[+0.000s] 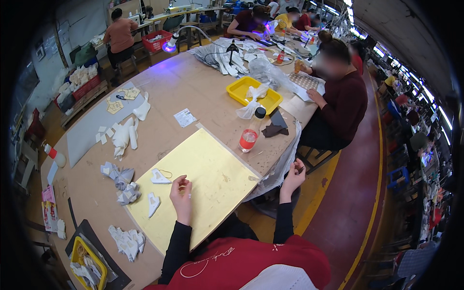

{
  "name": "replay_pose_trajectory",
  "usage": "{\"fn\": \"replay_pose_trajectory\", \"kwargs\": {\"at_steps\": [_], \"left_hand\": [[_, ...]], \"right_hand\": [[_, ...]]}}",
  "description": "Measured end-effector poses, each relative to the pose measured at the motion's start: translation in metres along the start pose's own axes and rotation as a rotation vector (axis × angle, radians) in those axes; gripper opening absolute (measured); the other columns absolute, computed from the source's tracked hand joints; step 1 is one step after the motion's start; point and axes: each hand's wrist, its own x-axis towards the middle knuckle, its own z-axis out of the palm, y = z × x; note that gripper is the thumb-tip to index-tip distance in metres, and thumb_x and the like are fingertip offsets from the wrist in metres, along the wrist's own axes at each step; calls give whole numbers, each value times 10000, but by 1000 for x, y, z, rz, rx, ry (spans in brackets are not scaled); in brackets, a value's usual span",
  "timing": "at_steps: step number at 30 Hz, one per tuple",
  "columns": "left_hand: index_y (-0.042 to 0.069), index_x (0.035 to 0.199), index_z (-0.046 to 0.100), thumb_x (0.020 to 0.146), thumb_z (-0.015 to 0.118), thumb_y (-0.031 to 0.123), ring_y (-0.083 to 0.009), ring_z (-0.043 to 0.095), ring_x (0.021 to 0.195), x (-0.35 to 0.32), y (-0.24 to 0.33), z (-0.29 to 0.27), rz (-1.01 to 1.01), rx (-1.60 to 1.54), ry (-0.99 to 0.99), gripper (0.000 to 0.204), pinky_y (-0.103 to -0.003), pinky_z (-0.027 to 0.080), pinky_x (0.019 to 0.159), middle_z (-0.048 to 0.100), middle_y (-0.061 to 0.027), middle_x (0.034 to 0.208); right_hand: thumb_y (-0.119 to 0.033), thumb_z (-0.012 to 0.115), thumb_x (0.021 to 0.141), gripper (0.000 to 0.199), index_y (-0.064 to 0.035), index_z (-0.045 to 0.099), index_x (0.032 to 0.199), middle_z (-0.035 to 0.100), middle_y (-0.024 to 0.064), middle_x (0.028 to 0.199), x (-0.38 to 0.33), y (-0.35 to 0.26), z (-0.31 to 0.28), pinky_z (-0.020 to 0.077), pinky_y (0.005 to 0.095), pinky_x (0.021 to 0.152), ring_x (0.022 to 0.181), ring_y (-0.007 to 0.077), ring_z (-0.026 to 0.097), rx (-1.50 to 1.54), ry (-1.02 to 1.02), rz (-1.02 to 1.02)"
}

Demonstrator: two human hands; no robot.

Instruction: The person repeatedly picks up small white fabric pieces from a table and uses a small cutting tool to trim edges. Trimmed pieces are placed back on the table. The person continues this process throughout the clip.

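Note:
My left hand (181,197) hovers over a pale yellow sheet (212,169) on the table, fingers curled together. A tiny white speck shows by its fingertips; what it holds, if anything, I cannot make out. Past the table's near right edge, my right hand (293,180) is raised with fingers bent inward, perhaps around something small and dark. Left of my left hand, two white cut pieces with openings lie on the sheet: a upper piece (158,177) beside a thin yellowish loop (166,173), and a lower piece (153,205).
Piles of grey-white pieces (127,241) lie at the left, near a yellow basket (102,263). A bottle with a red band (248,139) stands beyond the sheet, before a yellow tray (275,102). A co-worker (340,104) sits at the right edge; a lamp (170,44) glows purple.

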Motion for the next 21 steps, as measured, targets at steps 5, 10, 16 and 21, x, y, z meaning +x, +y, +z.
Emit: {"fn": "replay_pose_trajectory", "kwargs": {"at_steps": [5,10,16,21], "left_hand": [[-8,1117,611,881,635,37,-158,642,843,-1,4,1,-41,-36,-38,241,-287,502,793,685,-84,880],[-23,1152,602,917,616,58,-153,663,828,-1,5,0,-79,-74,-71,249,-277,518,790,695,-96,879],[-21,1168,593,931,602,59,-131,651,858,0,3,1,-124,-44,-121,250,-258,508,794,689,-81,908],[-27,1170,589,933,594,55,-138,656,871,-1,-3,-2,-104,16,-136,251,-260,510,807,688,-85,917]], "right_hand": [[14,640,852,137,-24,657,983,627,65,902,-46,-56,28,439,269,616,687,172,546,-156,-329,-243],[38,624,794,202,-36,663,978,662,131,876,-103,-71,56,520,358,653,773,290,664,-91,-770,-379],[32,617,748,283,-59,674,1010,692,99,910,-112,-65,62,551,343,680,806,273,687,-137,-1004,-408],[21,644,766,237,-43,686,990,702,105,914,-110,-73,62,557,324,681,797,265,699,-182,-1048,-415]]}}
